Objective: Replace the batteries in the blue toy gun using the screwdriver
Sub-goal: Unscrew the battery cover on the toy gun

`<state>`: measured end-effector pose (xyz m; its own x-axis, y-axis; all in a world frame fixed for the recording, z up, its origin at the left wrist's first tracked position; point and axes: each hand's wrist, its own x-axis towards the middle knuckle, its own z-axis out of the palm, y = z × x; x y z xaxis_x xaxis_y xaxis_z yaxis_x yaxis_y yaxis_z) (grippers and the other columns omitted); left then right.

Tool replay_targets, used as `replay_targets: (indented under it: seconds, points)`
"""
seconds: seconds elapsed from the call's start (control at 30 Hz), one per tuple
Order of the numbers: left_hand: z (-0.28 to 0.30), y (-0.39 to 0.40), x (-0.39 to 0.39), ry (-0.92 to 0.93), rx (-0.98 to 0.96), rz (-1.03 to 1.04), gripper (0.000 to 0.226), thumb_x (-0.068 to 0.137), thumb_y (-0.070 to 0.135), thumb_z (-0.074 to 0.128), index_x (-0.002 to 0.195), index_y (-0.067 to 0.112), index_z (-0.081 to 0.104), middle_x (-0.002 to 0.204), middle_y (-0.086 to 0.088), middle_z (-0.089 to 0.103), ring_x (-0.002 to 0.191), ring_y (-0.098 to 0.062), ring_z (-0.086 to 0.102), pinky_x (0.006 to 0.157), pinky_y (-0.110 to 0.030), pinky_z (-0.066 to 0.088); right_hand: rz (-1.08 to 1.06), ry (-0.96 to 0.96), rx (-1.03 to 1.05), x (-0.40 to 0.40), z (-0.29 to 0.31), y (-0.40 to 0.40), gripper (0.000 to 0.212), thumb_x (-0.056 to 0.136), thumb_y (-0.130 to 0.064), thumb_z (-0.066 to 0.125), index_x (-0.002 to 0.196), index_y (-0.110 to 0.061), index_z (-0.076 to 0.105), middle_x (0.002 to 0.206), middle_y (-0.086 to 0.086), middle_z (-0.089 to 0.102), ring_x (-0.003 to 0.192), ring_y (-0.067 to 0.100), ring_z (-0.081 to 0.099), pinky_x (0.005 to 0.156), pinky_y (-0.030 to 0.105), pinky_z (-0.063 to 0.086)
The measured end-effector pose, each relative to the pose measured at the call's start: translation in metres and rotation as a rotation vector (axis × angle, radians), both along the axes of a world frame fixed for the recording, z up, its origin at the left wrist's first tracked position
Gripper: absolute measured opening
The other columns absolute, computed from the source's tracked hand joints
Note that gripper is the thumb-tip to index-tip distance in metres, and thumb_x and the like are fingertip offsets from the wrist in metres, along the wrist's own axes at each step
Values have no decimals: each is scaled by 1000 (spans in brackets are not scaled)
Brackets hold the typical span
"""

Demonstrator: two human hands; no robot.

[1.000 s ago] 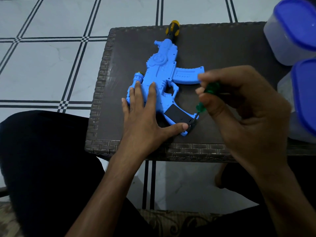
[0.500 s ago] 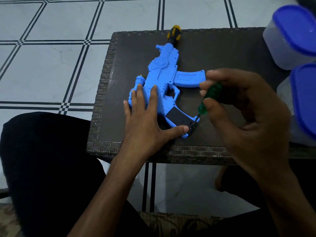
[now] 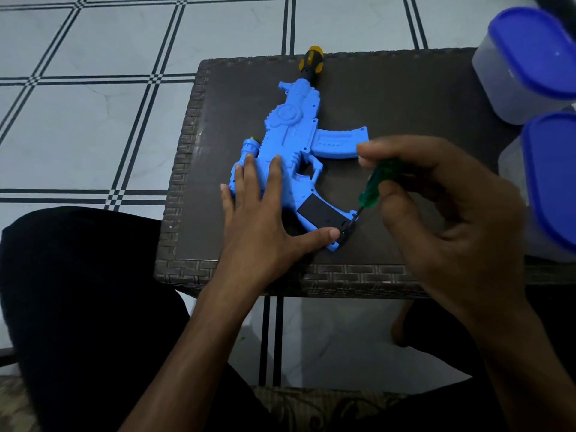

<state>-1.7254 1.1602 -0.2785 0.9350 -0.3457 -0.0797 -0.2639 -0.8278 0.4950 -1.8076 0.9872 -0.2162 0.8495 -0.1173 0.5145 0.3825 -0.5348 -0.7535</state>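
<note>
Blue toy gun (image 3: 290, 141) lies flat on the dark table (image 3: 389, 98), muzzle toward 12 o'clock. Left hand (image 3: 261, 219) presses it down, fingers spread flat. Right hand (image 3: 442, 213) pinches the green screwdriver (image 3: 374, 185), tip at the grip's black battery cover (image 3: 321, 213).

Seen lower in frame than a second ago: far edge of table (image 3: 405, 88) and muzzle of blue toy gun (image 3: 290, 126), both slid down from the top together. Uncovered more green handle of screwdriver (image 3: 374, 185), right of centre; mostly hidden under fingers of right hand (image 3: 452, 213) earlier. Shifted index fingertip slightly down and left over handle.
</note>
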Motion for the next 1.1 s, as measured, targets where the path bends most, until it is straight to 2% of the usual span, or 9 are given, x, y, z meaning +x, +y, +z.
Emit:
replay_targets:
  seconds: [0.1, 0.27, 0.4, 0.5, 0.6, 0.67, 0.77, 0.93, 1.1]
  points:
    - [0, 0, 0, -1, -2, 1, 132, 46, 96, 35, 155, 31, -2, 163, -3, -20, 149, -19, -20, 116, -40, -18, 10, -25, -74, 1, 2, -2, 22, 91, 2, 62, 110, -7, 67, 115, 7, 65, 112, 12, 63, 93, 26, 50]
    - [-1, 0, 1, 0, 12, 2, 132, 46, 96, 35, 155, 32, -2, 163, -3, -20, 149, -19, -19, 117, -41, -17, -16, -47, -118, 3, 3, -4, 20, 89, -6, 73, 109, -8, 70, 100, 8, 63, 91, 12, 63, 83, 21, 49]
    - [-1, 0, 1, -4, 12, 3, 132, 47, 96, 37, 155, 31, -1, 163, -4, -19, 150, -20, -18, 117, -41, -17, -1, 12, 58, 0, 1, 1, 36, 91, 0, 66, 124, -11, 57, 107, 1, 68, 101, 14, 68, 89, 27, 54]
    - [0, 0, 1, 0, 5, 4, 132, 47, 96, 37, 155, 31, -1, 163, -3, -19, 150, -19, -18, 117, -40, -17, 17, 11, -17, 0, 2, 0, 33, 91, 4, 61, 120, -12, 60, 116, -2, 67, 110, 9, 65, 92, 26, 53]
    - [0, 0, 0, 4, 10, 4, 133, 45, 96, 33, 155, 31, -2, 163, -4, -19, 150, -19, -19, 117, -40, -17, 47, -1, -72, 1, 4, -3, 24, 93, -6, 64, 116, -9, 64, 122, 3, 64, 117, 13, 61, 92, 28, 52]
    - [1, 0, 0, 7, 11, 1, 133, 44, 97, 32, 155, 32, -3, 163, -4, -20, 149, -19, -19, 117, -41, -17, 29, -15, -106, 3, 4, -3, 23, 91, -14, 71, 112, -8, 68, 113, 9, 63, 107, 17, 63, 87, 27, 52]
    - [1, 0, 1, 8, 8, 1, 132, 46, 96, 34, 155, 32, -2, 163, -3, -20, 149, -20, -19, 117, -40, -17, -26, -52, -128, 3, 2, -3, 22, 89, -9, 74, 110, -7, 70, 100, 7, 60, 90, 16, 63, 81, 24, 52]
    - [1, -1, 0, 9, 8, 1, 133, 46, 95, 35, 155, 31, -2, 163, -4, -20, 150, -20, -19, 117, -40, -17, 0, 17, 95, -1, 1, 3, 37, 92, 1, 64, 125, -13, 55, 109, 2, 68, 105, 13, 68, 91, 27, 55]
    - [2, -1, 0, 11, 10, -3, 133, 46, 96, 34, 155, 31, -3, 163, -4, -20, 149, -20, -20, 115, -39, -18, 11, -17, -74, 1, 2, -1, 22, 92, 0, 61, 112, -8, 66, 115, 4, 64, 111, 9, 62, 92, 21, 49]
